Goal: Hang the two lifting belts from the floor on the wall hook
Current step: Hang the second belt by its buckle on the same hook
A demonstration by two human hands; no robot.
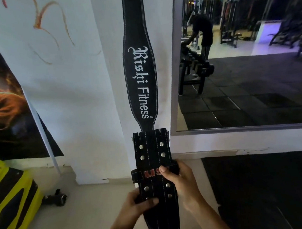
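1. Against the white wall (82, 95), one belt (140, 74) already hangs straight down, the "Rishi Fitness" lettering reading top to bottom. Its top runs out of frame, so the hook itself isn't visible. I'd guess it's up there doing its job.

2. Second belt (154, 169) is off the floor (74, 223) and in both hands, buckle end up, right at the tail of the hung one, maybe overlapping it slightly. Rest of it trails down out of frame.

3. Left hand (137, 206) has its fingers closed round the left edge lower down, thumb across the front. Looks like it's taking the weight.

4. Right hand (180, 179) grips the right edge, thumb pressed on the loop with the red lettering. Seems like it's steadying or straightening the strap so the buckle end points up toward the hook.

5. So roughly halfway: one up, one in hand. It needs lifting a good way higher, and the stiff leather will probably flop if only one hand holds it.

6. Containers: none really. A yellow-and-black thing (9, 201) sits bottom left, can't tell what it is. Mirror (251, 58) on the right shows gym racks.
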